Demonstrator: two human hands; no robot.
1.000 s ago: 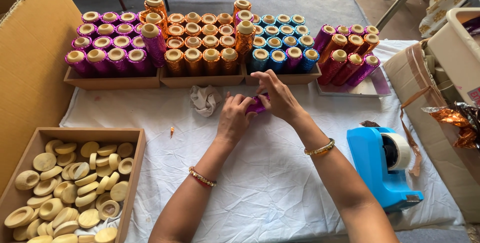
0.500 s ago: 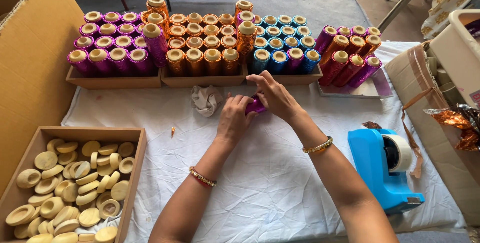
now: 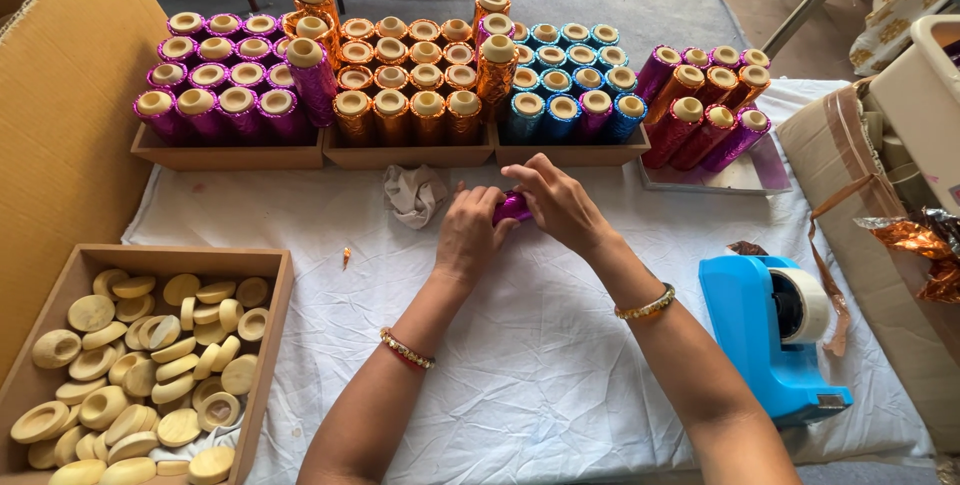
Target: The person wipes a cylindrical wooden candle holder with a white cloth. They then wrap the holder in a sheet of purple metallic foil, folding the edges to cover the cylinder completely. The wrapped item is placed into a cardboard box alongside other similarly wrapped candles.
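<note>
My left hand (image 3: pixel 468 235) and my right hand (image 3: pixel 556 203) meet at the middle of the white cloth (image 3: pixel 560 365), both closed around a small piece wrapped in shiny purple foil (image 3: pixel 511 208). Only a strip of the purple piece shows between my fingers. A crumpled grey rag (image 3: pixel 414 193) lies just left of my left hand. Each wrist wears a bangle.
Wooden trays at the back hold upright foil-wrapped spools: magenta (image 3: pixel 222 95), orange (image 3: pixel 408 85), blue (image 3: pixel 570 85), and leaning purple and orange ones (image 3: pixel 700 110). A wooden box of several plain wooden discs (image 3: pixel 140 365) sits front left. A blue tape dispenser (image 3: pixel 775 330) stands right. Cardboard flanks both sides.
Both hands stay in the same spot, fingers shifting slightly around the purple piece. Nothing else has moved.
</note>
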